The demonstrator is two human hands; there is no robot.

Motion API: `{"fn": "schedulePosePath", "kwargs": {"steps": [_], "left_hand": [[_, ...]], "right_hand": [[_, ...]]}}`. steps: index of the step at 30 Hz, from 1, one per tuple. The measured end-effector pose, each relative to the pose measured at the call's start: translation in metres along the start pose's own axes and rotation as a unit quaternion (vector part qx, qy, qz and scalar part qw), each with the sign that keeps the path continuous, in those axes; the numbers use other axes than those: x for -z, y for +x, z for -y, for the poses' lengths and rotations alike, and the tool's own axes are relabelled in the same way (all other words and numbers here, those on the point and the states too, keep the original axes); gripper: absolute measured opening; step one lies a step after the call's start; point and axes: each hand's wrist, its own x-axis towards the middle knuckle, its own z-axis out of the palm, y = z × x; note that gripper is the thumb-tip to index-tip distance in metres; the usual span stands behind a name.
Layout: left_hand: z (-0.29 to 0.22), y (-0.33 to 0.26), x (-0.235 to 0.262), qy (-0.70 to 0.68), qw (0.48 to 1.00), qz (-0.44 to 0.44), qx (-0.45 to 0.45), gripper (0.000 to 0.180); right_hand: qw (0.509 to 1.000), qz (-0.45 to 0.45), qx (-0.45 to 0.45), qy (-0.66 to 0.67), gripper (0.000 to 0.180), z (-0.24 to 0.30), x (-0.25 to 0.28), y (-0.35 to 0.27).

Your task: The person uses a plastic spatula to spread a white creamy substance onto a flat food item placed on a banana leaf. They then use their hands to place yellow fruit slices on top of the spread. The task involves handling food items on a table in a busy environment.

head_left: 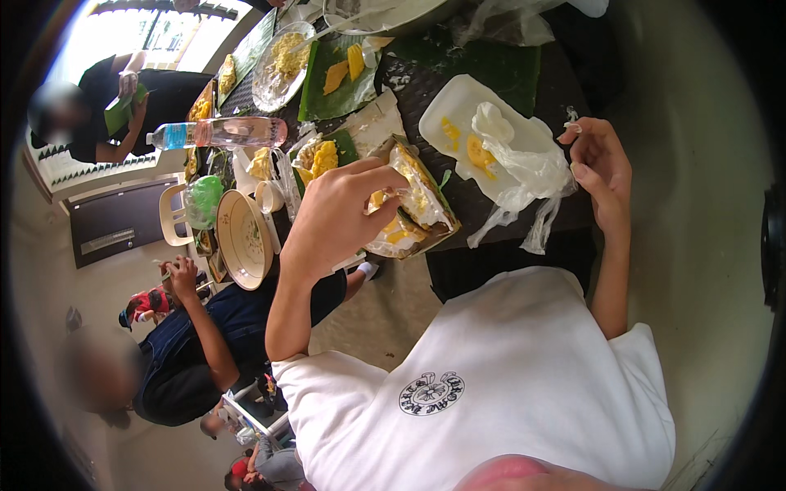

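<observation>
My left hand (348,209) hovers over a banana-leaf-lined portion of white, rice-like food (419,190) with yellow pieces. Its fingers bend down with thumb and fingertips drawn together, and what they pinch, if anything, is too small to make out. My right hand (607,168) is raised at the table's right edge, thumb and index finger apart, with white sticky bits on the fingertips. Nearest to it is a crumpled clear plastic bag (532,172), partly lying on a white foam tray (446,102). Yellow pieces (477,155) sit in that tray.
Left of my hand are another leaf portion (321,159), a plastic bottle (237,132) lying down and a cream basin (225,237). A plate of yellow food (286,61) and a banana leaf (327,94) lie farther off. Two people stand at the left, handling leaves.
</observation>
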Motion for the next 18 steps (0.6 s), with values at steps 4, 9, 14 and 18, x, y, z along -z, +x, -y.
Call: {"fn": "schedulePosePath", "kwargs": {"steps": [4,9,14,18], "left_hand": [[-0.0001,0.0013,0.0010,0.007,1.000,0.001,0.008,0.019],[0.0016,0.0023,-0.0004,0.015,1.000,0.000,-0.003,0.018],[0.0047,0.0033,-0.0028,0.008,1.000,0.009,0.002,0.016],[-0.0013,0.0050,0.0028,0.009,0.999,0.004,0.034,0.015]], "right_hand": [[1.000,0.002,0.013,0.007,0.050,-0.0014,0.0005,0.0010],[1.000,-0.004,0.012,0.005,0.051,-0.0015,-0.0004,0.0006],[1.000,-0.001,0.012,0.010,0.052,-0.0031,0.0014,0.0003],[1.000,-0.001,0.014,0.012,0.053,-0.0030,0.0014,0.0006]]}}
